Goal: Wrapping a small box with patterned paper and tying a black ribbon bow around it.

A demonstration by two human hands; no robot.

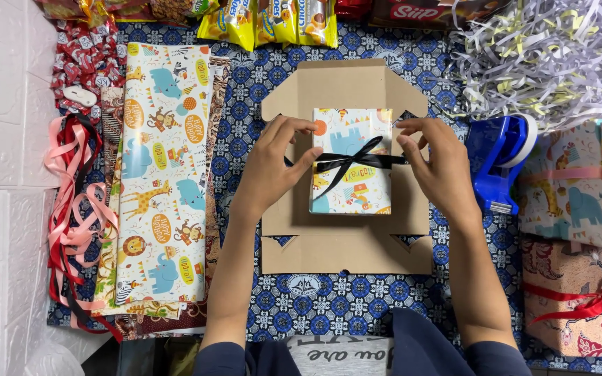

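Far left we see a tangle of pink, red & black ribbons (71,202), partly tucked under a stack of animal-print wrapping sheets (161,174); lower sheets show only as edges, patterns hard to make out.

Centre: a flat brown cardboard box (346,240), flaps unfolded, lies on the blue patterned cloth (315,299). On its middle panel sits a small wrapped gift (353,182) w/ a black ribbon bow (354,159). Our left hand (273,167) is on the gift's left edge, thumb & fingers pinching at its top corner, thumb near the ribbon. Our right hand (435,163) is at the right edge, fingertips pinched at the top right corner; what exactly they grip we can't tell. Box floor under the gift is hidden.

Right: a blue tape dispenser (499,157), then two wrapped parcels (580,244) w/ pink & red ribbon, cut off by the frame edge. Top right a heap of shredded paper (545,56); snack packs (266,21) along the top are cut off.
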